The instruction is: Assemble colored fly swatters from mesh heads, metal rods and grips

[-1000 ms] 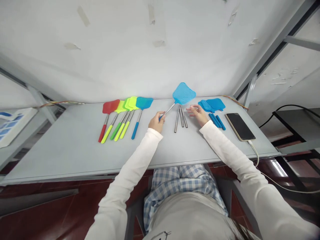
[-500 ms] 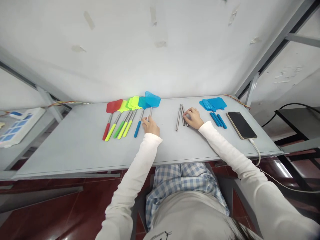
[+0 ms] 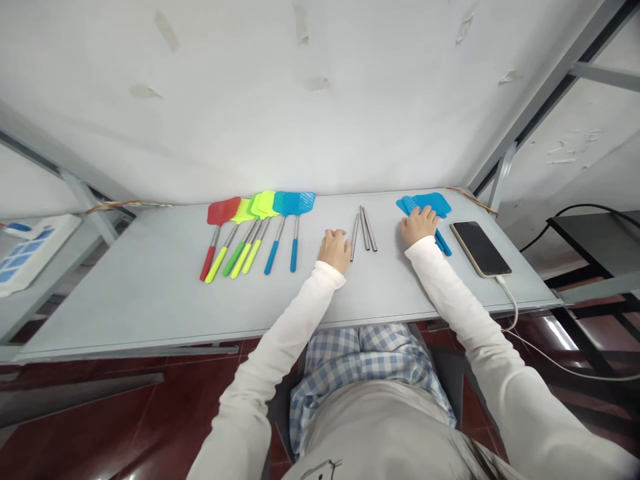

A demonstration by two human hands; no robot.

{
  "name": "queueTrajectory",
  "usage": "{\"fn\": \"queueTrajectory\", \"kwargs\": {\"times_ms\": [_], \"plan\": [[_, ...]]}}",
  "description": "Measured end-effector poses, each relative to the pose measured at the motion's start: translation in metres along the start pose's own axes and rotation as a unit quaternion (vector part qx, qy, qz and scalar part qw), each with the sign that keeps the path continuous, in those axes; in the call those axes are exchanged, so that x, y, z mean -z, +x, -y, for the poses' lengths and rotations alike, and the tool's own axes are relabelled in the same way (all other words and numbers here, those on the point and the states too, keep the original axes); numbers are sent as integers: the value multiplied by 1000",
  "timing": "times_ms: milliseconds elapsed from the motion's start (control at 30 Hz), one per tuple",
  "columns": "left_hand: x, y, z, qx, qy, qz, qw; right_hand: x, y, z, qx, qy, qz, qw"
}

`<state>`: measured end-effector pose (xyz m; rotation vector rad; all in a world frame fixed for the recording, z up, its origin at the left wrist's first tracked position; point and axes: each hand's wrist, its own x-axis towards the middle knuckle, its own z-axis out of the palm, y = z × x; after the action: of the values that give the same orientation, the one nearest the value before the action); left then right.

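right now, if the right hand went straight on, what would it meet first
Probably the blue swatter heads, just beyond the right hand; whether they already touch is unclear.

Pale grey tabletop [image 3: 150,300] set against a white wall [image 3: 225,113], the latter bearing scattered scraps of tape [image 3: 166,31]. Near the tabletop's right end lies a smartphone [image 3: 481,248], dark screen upward, tilted in its orientation; a white cable [image 3: 511,305] runs from its lower end over the front edge. Thin coloured wires [image 3: 130,203] trail along the back left corner. Far left — a white object with blue panels [image 3: 37,250], partly cut off. Far right — a dark stand [image 3: 600,243] with a black cord [image 3: 590,206] arching above. Below, dark red floor [image 3: 115,427].
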<state>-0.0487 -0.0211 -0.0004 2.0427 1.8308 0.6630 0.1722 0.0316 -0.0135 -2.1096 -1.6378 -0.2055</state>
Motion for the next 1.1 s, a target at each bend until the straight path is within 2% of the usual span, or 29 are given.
{"fn": "queueTrajectory", "kwargs": {"times_ms": [133, 267, 367, 467, 600, 667, 733, 833, 933, 1100], "plan": [[-18, 22, -14, -12, 1, 51, 999, 4, 1, -7, -12, -29, 62, 998], [-23, 40, -13, -2, -15, 53, 998, 6, 3, -2, 57, 29, 112, 992], [-21, 47, -7, 20, -23, 38, 999, 9, 2, 0, 106, 31, 97, 989], [-18, 52, 0, 48, -27, 13, 998, 13, 0, -4, 77, -33, 93, 992], [-19, 59, 11, 71, -144, -21, 987, 18, 0, -9, 37, -58, 171, 983], [-22, 62, 15, 105, -254, -26, 961, 18, 2, -6, 62, -37, 201, 977], [-26, 65, 18, 142, -371, -26, 917, 17, 3, -1, 116, -15, 204, 972], [-29, 68, 19, 163, -516, -30, 840, 15, 1, 7, 213, 2, 170, 962], [-27, 68, 19, 153, -605, -29, 781, 12, -1, 4, 243, 2, 137, 960], [-19, 66, 20, 119, -646, -53, 752, 5, 4, -16, 205, -37, 122, 970]]}}
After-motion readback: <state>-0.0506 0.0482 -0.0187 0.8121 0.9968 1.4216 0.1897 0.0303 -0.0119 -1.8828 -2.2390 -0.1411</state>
